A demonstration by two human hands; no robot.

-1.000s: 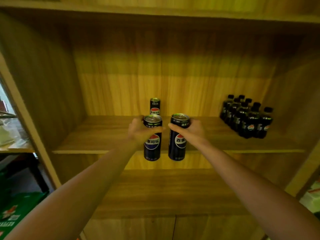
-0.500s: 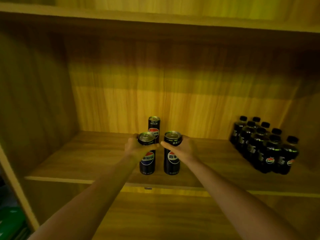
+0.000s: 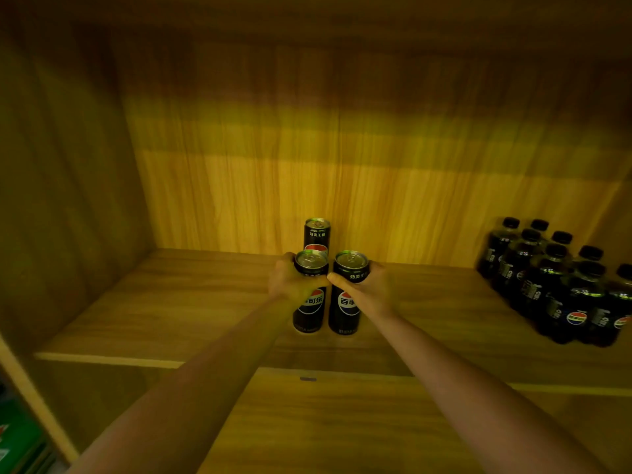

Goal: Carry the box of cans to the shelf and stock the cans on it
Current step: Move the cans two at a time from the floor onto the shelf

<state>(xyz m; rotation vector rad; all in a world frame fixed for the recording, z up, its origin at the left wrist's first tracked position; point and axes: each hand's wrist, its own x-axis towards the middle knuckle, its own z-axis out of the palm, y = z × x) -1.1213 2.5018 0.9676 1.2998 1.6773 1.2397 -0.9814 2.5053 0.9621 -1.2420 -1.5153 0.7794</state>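
Observation:
I hold two tall black cola cans upright, side by side, over the middle of the wooden shelf board (image 3: pixel 178 302). My left hand (image 3: pixel 290 282) grips the left can (image 3: pixel 309 307) around its upper half. My right hand (image 3: pixel 371 289) grips the right can (image 3: pixel 343 311) the same way. Both can bases sit at or just above the board; I cannot tell if they touch it. A third can (image 3: pixel 317 234) stands upright behind them against the back panel. The box is out of view.
A cluster of several small dark cola bottles (image 3: pixel 561 285) stands at the right end of the shelf. The shelf's left side wall (image 3: pixel 61 200) and back panel (image 3: pixel 376 183) close the bay. Green packaging (image 3: pixel 17 443) shows at the lower left, outside the shelf.
Both hands have carried their cans forward from in front of the shelf edge to over the shelf board, close in front of the standing can. The view has moved closer.

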